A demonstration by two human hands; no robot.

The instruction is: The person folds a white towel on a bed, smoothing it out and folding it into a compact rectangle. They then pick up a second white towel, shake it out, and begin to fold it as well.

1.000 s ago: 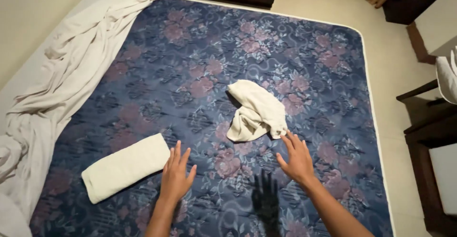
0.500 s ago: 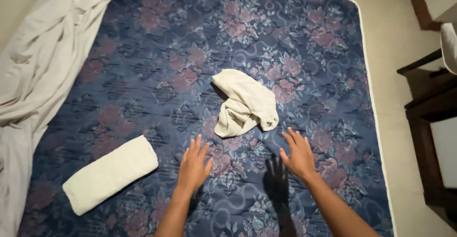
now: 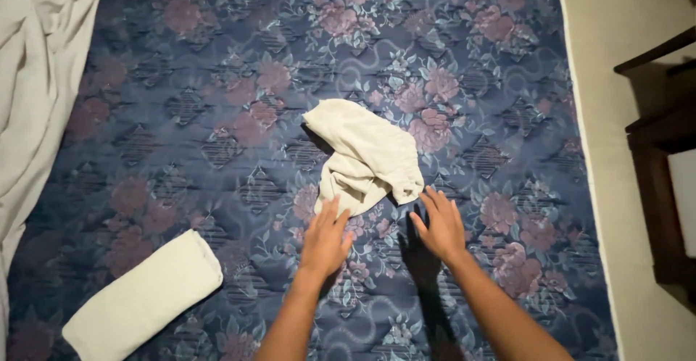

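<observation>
A crumpled cream towel [image 3: 366,156] lies near the middle of a bare mattress [image 3: 217,100] with a dark blue floral cover. My left hand [image 3: 325,236] hovers flat just below the towel's lower edge, fingers spread, fingertips almost touching it. My right hand [image 3: 439,223] is open too, just right of the towel's lower corner. Neither hand holds anything. A second cream towel [image 3: 145,298], neatly folded into a long rectangle, rests at the lower left of the mattress.
A rumpled pale sheet [image 3: 36,78] hangs over the mattress's left side. Beige floor [image 3: 623,151] runs along the right edge, where dark wooden furniture [image 3: 663,136] stands close by.
Both hands have moved up the mattress toward the crumpled towel, and the view has shifted closer so the towel sits nearer the centre.
</observation>
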